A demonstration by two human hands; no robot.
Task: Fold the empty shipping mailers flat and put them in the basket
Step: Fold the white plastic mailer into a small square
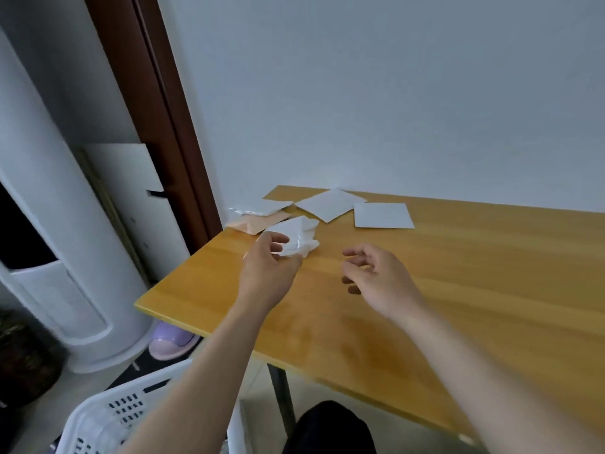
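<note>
- My left hand (268, 257) has its fingers curled round the near edge of a crumpled white plastic mailer (299, 235). The mailer sits on the orange-brown wooden surface (425, 290), towards its far left corner.
- My right hand (376, 273) hovers over the surface just beside that mailer, fingers loosely bent and holding nothing.
- Behind the crumpled one lie four more:
  - a flat white square mailer (329, 204)
  - a second flat white mailer (383, 215) to its right
  - a glossy white mailer (262, 207) at the corner
  - a peach-coloured mailer (258, 223) just in front of the glossy one
- The white slotted plastic basket (108, 414) stands on the floor at lower left, below the surface's near edge. My left arm covers part of it, and I cannot tell whether anything lies inside.
- I judge the task to be at an early stage. All five mailers I can see are on the surface, and none is visibly in the basket.
- The crumpled mailer looks like the one in hand. It needs smoothing and folding with both hands, and then the other four need the same.
</note>
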